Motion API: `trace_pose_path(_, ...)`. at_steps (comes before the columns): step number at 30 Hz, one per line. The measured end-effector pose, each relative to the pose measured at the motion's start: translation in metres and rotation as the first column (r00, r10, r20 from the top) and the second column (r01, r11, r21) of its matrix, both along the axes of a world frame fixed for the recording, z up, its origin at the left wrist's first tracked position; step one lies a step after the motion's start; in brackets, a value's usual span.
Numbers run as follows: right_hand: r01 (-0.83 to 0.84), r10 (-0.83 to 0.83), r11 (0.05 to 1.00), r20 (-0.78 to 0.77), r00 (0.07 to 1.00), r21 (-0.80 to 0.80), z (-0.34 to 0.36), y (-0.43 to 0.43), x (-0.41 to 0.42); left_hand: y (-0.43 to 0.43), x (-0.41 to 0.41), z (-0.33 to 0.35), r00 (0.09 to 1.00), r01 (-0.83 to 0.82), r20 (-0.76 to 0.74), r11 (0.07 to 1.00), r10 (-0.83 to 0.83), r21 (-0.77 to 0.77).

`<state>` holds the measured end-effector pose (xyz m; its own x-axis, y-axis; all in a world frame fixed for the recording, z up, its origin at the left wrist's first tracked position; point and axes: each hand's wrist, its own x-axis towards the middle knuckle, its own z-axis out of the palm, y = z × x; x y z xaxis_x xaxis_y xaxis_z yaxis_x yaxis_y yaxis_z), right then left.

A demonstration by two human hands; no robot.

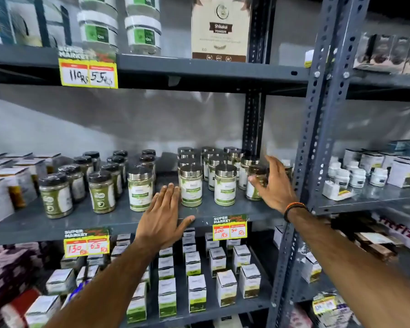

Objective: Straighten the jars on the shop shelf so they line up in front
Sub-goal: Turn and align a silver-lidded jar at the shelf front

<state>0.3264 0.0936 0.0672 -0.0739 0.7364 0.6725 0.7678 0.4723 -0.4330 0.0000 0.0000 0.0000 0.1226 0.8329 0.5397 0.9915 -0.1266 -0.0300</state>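
Shop shelf | our left hand flat, fingers spread, bracing | right hand cupping end jar, apparently to draw it level with 3 front jars

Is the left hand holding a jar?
No, the left hand lies flat and open on the shelf edge, its fingers beside a silver-lidded jar but not wrapped round it.

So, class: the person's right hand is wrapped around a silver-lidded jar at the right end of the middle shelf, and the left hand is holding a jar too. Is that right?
Not quite. The head view shows the right hand around the silver-lidded jar at the right end of the middle shelf, but the left hand holds nothing: it lies open and flat on the shelf's front edge.
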Motion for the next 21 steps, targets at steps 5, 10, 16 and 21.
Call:
trace_pose_path(5,-0.107,0.087,0.982,-0.132,0.987,-0.153,-0.016,0.006,-0.004,0.010,-0.004,-0.011,0.999,-0.051,-0.009,0.999,0.051,-0.002)
trace_pose_path(10,-0.083,0.055,0.983,-0.165,0.985,-0.167,-0.022,0.012,-0.002,0.005,-0.002,-0.007,0.995,-0.056,-0.086,0.998,0.054,-0.018)
trace_pose_path(16,-0.086,0.062,0.988,-0.182,0.981,-0.128,-0.024,0.015,0.001,0.005,-0.002,-0.006,0.994,-0.059,-0.089,0.998,0.056,-0.033)
trace_pose_path(21,-0.055,0.037,0.996,-0.225,0.974,-0.072,-0.024,0.008,-0.001,0.003,-0.002,-0.005,0.994,-0.068,-0.081,0.997,0.067,-0.021)
